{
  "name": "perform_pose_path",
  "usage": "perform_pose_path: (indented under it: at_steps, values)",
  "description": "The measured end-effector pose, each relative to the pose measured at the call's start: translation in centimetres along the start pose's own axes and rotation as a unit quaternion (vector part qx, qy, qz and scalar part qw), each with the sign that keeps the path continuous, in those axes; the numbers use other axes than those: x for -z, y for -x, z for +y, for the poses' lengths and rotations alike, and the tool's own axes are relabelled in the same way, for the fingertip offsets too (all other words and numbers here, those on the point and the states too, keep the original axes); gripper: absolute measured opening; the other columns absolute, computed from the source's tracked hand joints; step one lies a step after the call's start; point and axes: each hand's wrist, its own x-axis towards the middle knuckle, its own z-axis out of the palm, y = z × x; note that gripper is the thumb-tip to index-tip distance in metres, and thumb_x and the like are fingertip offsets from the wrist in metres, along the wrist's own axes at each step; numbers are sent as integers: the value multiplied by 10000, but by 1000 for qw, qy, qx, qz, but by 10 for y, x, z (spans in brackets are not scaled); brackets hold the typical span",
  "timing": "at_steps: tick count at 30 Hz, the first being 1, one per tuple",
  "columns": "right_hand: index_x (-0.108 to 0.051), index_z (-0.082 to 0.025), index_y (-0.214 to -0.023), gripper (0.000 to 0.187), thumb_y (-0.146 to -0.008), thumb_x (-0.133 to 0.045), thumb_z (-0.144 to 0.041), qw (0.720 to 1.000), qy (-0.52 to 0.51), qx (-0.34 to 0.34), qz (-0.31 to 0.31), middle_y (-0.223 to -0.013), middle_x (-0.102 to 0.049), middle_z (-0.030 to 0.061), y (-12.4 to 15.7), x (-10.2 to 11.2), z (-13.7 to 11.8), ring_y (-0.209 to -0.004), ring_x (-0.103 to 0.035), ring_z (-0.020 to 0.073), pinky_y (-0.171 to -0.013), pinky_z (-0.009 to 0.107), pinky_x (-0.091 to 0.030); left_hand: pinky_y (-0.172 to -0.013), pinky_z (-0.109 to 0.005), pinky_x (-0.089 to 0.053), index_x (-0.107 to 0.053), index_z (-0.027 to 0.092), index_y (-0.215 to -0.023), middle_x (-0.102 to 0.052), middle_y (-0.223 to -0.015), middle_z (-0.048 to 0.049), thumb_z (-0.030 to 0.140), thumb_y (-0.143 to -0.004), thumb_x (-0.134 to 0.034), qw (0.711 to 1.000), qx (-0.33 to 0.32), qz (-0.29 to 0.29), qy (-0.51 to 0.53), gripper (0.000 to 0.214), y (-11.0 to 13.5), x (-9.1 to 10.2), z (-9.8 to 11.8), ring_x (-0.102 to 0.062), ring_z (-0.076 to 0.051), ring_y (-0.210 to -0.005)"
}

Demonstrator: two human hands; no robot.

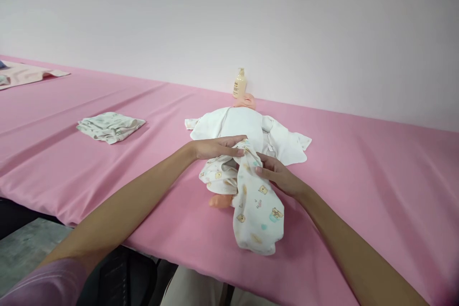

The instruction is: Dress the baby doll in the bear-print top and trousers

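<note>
A baby doll lies on its back on the pink-covered table, its head (245,101) toward the wall and one bare foot (220,201) toward me. A white top (234,122) lies spread over its body, with sleeves out to both sides. Printed baby trousers (260,205) with small bear figures cover part of the legs, one trouser leg hanging loose toward me. My left hand (220,147) pinches the fabric near the waist. On the other side my right hand (276,172) grips the same trousers, its fingertips partly hidden by the cloth.
A folded printed cloth (111,126) lies to the left. Behind the doll's head a pump bottle (239,84) stands by the white wall (229,33). At the far left is a pale pink cloth (28,74). The table's front edge runs close to my lap.
</note>
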Motion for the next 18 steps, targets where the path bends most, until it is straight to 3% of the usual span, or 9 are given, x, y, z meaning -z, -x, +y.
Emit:
perform_pose_path:
  at_steps: [5, 10, 18]
  values:
    - [-765, -210, -1220, 384, -955, -787, -487, 1000, 4, -5, -13, -1097, -794, 71, 0, 1, 6, -929, -747, 208, -792, 304, -582, -1021, -346, -533, -643, 187, -1159, -732, -1172, -92, 468, -967, -760, 994, -22, -37, 105, 360, -1, 0, 0, -686, -235, -1158]
    - [-750, -223, -1269, 440, -957, -772, -534, 998, -53, 20, 27, -1115, -798, 76, -3, -5, 9, -909, -745, 203, -790, 309, -584, -960, -302, -547, -669, 176, -1181, -734, -1169, -95, 412, -952, -800, 991, -9, -38, 129, 355, -3, 2, -5, -701, -216, -1120]
    - [-713, -257, -1345, 457, -960, -780, -494, 998, -45, 30, 28, -1101, -792, 54, -2, -7, 5, -883, -722, 176, -777, 285, -561, -951, -335, -561, -697, 206, -1260, -728, -1293, -112, 471, -933, -807, 988, 32, -46, 141, 435, 0, 1, 3, -732, -212, -1074]
